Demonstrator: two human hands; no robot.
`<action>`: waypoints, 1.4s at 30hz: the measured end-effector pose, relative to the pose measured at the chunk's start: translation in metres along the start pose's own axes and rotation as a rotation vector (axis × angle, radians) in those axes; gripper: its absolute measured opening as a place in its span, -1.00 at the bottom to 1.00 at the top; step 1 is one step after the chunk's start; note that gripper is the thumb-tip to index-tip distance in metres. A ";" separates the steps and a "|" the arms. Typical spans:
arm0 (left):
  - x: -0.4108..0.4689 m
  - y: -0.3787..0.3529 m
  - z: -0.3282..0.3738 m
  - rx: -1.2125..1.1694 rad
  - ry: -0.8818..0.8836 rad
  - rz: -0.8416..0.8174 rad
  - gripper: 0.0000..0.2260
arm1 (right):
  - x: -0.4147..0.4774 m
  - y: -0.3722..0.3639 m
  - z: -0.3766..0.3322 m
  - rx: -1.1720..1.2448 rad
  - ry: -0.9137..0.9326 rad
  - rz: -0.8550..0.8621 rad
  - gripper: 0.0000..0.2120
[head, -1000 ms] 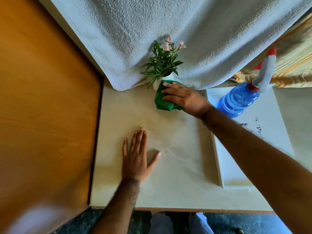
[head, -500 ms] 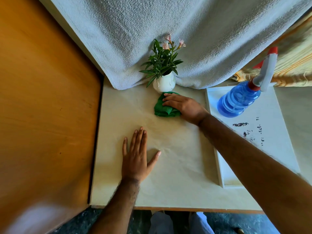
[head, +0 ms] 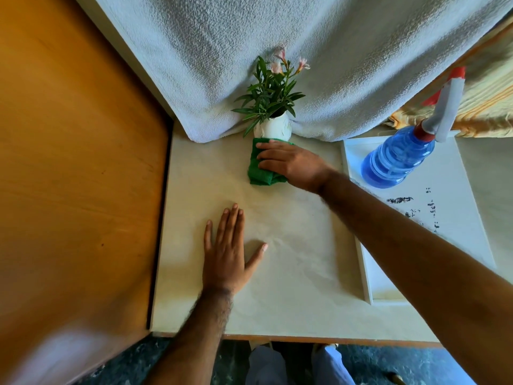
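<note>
A folded green cloth [head: 259,173] lies on the pale table top [head: 291,273], just in front of a small white vase [head: 273,129] holding green leaves and pink flowers. My right hand [head: 291,162] presses flat on the cloth, fingers straight and pointing left, and the cloth's far edge touches the vase's foot. Nearer to me, my left hand [head: 226,254] rests flat on the table with fingers straight and thumb spread.
A blue spray bottle [head: 399,159] with a red and white trigger stands on a white tray [head: 458,218] at the right; the tray bears dark smudges. A grey-white towel [head: 277,37] hangs behind the vase. An orange wooden panel [head: 77,176] borders the table's left.
My right hand slid the green cloth back toward the vase after drawing it toward me half a second ago. My left hand has stayed in place.
</note>
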State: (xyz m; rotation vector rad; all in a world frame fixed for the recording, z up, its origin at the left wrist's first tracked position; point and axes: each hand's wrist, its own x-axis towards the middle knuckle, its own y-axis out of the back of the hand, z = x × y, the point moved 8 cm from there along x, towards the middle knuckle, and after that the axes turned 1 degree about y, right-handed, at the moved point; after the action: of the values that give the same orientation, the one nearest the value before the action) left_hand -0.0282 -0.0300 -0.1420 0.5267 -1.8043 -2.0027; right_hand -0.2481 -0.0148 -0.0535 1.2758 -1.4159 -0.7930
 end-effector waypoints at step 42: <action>-0.002 0.006 0.005 -0.038 0.004 -0.024 -0.19 | -0.299 0.023 -0.060 -0.070 -1.079 -0.118 -0.27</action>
State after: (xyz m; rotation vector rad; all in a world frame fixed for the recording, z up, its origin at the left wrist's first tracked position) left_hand -0.0286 -0.0257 -0.1351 0.5424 -1.7620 -2.0457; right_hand -0.2239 0.2879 -0.0926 0.8702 -2.1034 -1.7461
